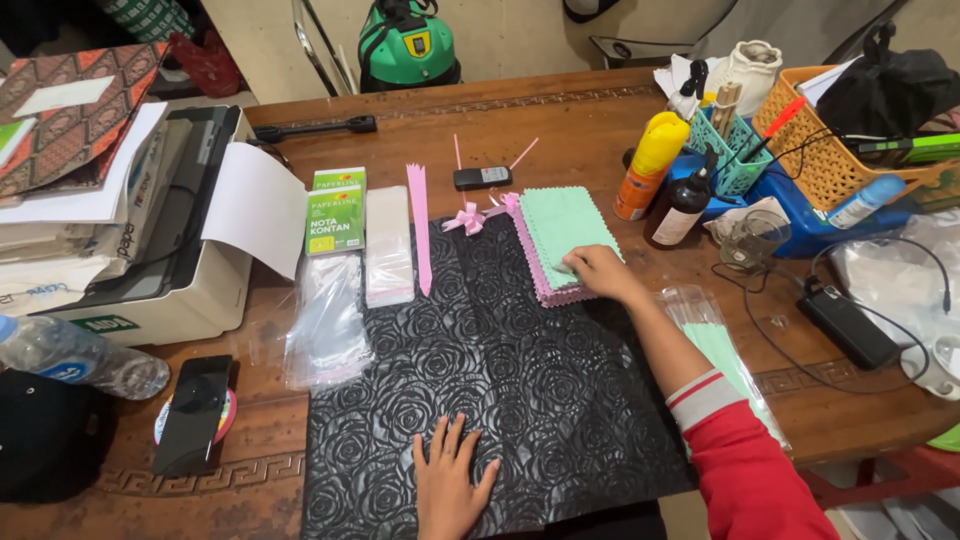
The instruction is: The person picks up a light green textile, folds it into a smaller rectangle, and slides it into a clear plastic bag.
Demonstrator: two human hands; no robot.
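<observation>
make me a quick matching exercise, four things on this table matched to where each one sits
Things:
1. right hand
2. left hand
3. black phone
4. pink ribbon bow

Places:
A. lying across a round tape roll
B. flat on the black rose-embossed sheet
C. on the stack of green cloths
D. at the sheet's far edge, left of the cloths

Pairs: 1-C, 2-B, 3-A, 4-D

Just one head cam, looking steeply down and forward over the black mat (500, 380), pretty close, desk's far edge up top.
</observation>
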